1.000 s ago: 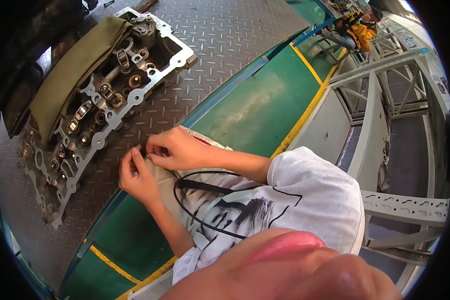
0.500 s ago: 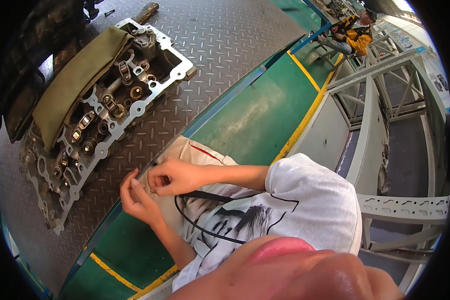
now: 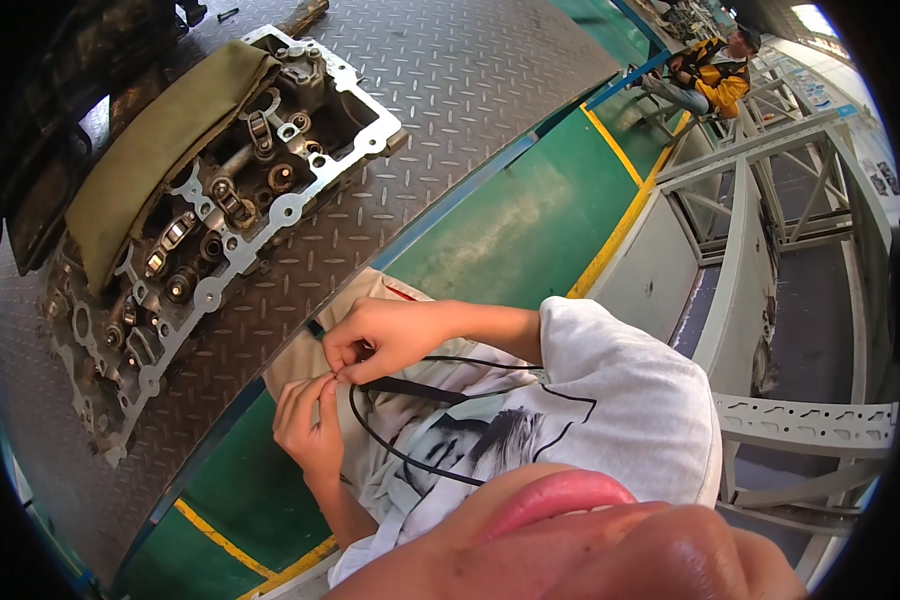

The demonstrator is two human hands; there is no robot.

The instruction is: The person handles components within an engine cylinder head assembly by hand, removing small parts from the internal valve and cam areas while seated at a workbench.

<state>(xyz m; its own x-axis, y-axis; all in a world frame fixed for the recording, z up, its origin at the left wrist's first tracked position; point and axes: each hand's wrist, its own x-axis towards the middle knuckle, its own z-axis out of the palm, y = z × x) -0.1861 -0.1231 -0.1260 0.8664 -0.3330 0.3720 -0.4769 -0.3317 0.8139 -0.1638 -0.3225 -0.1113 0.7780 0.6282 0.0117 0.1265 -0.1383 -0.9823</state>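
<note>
A: Your left hand [image 3: 308, 425] and right hand [image 3: 385, 335] meet at the fingertips over your lap. Fingers bent inward on both; can't tell whether something small is pinched between them.

B: Cylinder head [image 3: 288, 212], then: ahead of your hands and to their left, well apart from both. Olive cloth [image 3: 160, 165] lies lengthwise along its far side, rocker arms [image 3: 232, 202] exposed on the side nearer you.

A: Closest item to your right hand is the black cord [image 3: 415, 388], just beside your fingertips and looping across your printed shirt [image 3: 630, 390].

B: Surface: the head rests on a diamond-plate bench [image 3: 450, 110], near edge by your knees. Small bolt [image 3: 228, 14] lies toward the far side.

A: Room: green floor [image 3: 510, 210] with yellow lines [image 3: 610, 265], grey metal frame [image 3: 735, 260] to your right. Farther off, a person [image 3: 725, 88] sits in a black-and-yellow jacket.
</note>
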